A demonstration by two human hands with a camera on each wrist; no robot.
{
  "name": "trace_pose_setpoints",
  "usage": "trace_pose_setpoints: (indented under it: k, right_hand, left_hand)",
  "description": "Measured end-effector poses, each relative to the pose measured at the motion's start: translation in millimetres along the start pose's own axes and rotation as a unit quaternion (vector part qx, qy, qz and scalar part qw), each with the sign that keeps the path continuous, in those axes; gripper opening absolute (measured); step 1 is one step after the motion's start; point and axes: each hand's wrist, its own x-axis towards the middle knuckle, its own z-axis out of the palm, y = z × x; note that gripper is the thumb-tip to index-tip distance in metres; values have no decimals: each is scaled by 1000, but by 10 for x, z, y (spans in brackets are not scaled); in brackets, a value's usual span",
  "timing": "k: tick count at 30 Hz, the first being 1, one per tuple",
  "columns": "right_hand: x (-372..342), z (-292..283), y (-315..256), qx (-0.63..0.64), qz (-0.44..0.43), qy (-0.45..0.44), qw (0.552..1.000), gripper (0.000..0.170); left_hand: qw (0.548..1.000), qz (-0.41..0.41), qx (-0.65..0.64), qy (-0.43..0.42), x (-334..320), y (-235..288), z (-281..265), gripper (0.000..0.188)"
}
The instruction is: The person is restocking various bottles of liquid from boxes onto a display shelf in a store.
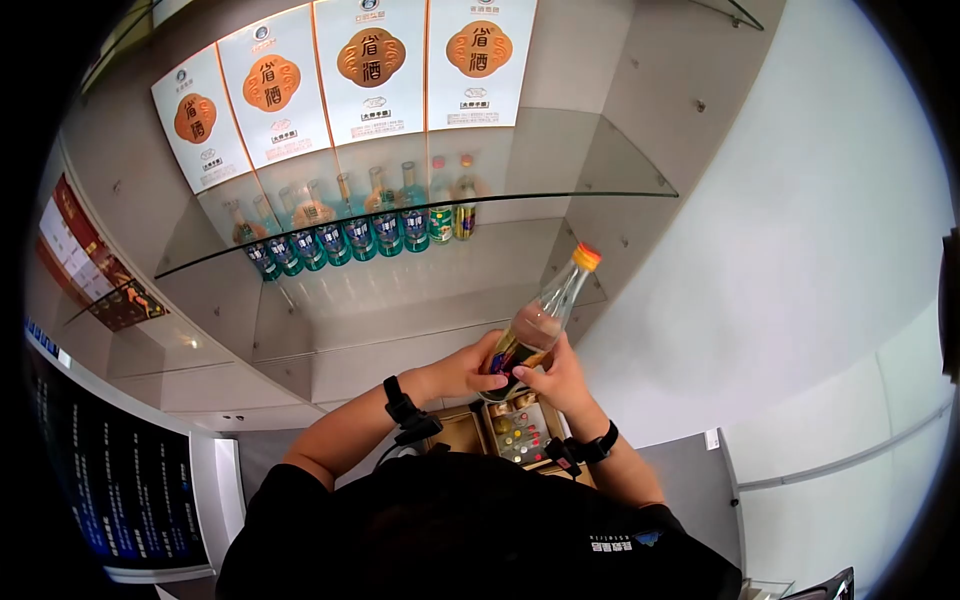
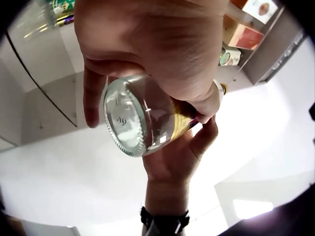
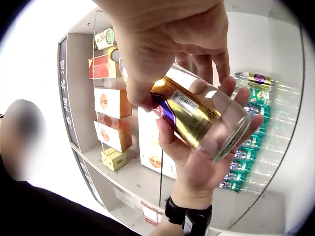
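Observation:
Both hands hold a clear glass bottle with an orange-yellow cap, tilted with its neck up and to the right in the head view. My left hand grips its lower part from the left, thumb across the label. From the right, my right hand grips the same part, its thumb near the other one. The gold-and-purple label carries a barcode in the right wrist view. In the left wrist view the round glass base faces the camera.
A glass shelf crosses in front. Several teal-labelled bottles stand in a row beneath its front edge, with two colour-capped bottles at the row's right end. White boxes stand behind. Below my hands, an open carton holds capped bottles.

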Motion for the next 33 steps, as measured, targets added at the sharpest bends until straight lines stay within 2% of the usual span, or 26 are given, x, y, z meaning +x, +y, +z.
trace_pose_setpoints:
  k: [1, 3, 4, 6, 7, 9, 13, 15, 19, 21, 23, 27, 29, 33]
  right_hand:
    - [-40, 14, 41, 22, 16, 13, 1000, 75]
    - [-85, 7, 143, 5, 6, 15, 1000, 76]
    - [-107, -9, 180, -9, 8, 7, 1000, 76]
    - [-127, -46, 265, -20, 9, 1, 1000, 76]
    - [-138, -62, 315, -16, 7, 4, 1000, 74]
    - [-138, -77, 401, -7, 4, 15, 1000, 71]
    - [-49, -84, 594, -55, 17, 26, 998, 71]
    - [65, -98, 681, -103, -14, 29, 994, 71]
    - [360, -145, 959, -165, -14, 51, 985, 75]
    - [553, -164, 1042, -261, -4, 64, 963, 80]
    - [760, -137, 1115, -269, -24, 85, 959, 84]
    - [1135, -69, 1299, -199, 46, 111, 973, 86]
    - [1295, -9, 1395, -306, -7, 183, 934, 85]
    - [1551, 50, 1494, -324, 39, 235, 915, 81]
  left_hand:
    - [1000, -1, -1, 4, -15, 16, 1, 67]
    - [987, -89, 131, -9, -37, 37, -9, 61]
    - [987, -90, 132, -8, -54, 29, -13, 61]
    - [969, -50, 240, -13, -73, 5, -43, 66]
    - [968, -53, 244, -17, -60, -1, -59, 66]
    - [984, 47, 163, 50, -8, 20, -80, 73]
    - [984, 46, 171, 17, 169, 71, -211, 75]
    - [985, 7, 169, 33, 290, -50, -332, 70]
    - [984, 13, 173, 36, 437, -214, -554, 67]
    - [979, 0, 193, 62, 533, -238, -701, 63]
    - [982, 4, 178, 65, 640, -395, -884, 62]
    - [981, 45, 165, 96, 767, -507, -1161, 61]
    - [982, 33, 155, 104, 840, -608, -1288, 61]
    - [980, 17, 166, 112, 968, -574, -1523, 56]
